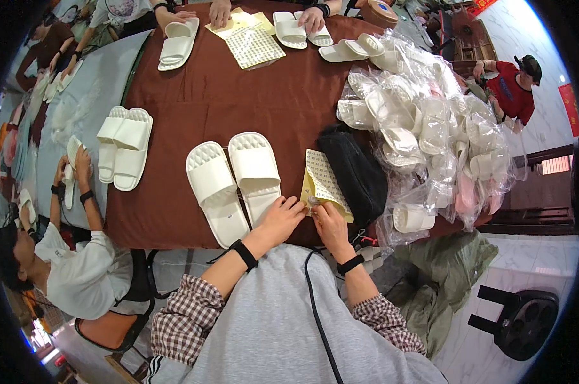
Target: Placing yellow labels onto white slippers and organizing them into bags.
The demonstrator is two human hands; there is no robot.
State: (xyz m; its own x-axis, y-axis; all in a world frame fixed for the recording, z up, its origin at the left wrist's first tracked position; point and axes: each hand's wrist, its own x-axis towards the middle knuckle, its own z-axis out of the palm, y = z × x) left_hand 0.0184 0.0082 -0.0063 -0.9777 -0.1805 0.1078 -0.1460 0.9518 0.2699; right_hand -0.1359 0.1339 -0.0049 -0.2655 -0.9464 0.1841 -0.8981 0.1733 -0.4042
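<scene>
A pair of white slide slippers (233, 182) lies side by side on the brown tablecloth (238, 96) in front of me. Just right of them a yellow-backed sheet of small stickers (323, 182) rests against a black pouch (353, 173). My left hand (282, 217) and my right hand (328, 221) meet at the sheet's lower corner, fingertips pinched together on it. Whether a peeled sticker sits between the fingers is too small to tell. Both wrists wear black bands.
A heap of slippers in clear plastic bags (430, 128) fills the table's right side. Another white pair (124, 147) lies at the left edge, more pairs and a second sticker sheet (251, 41) at the far side under other people's hands. A person sits at my left.
</scene>
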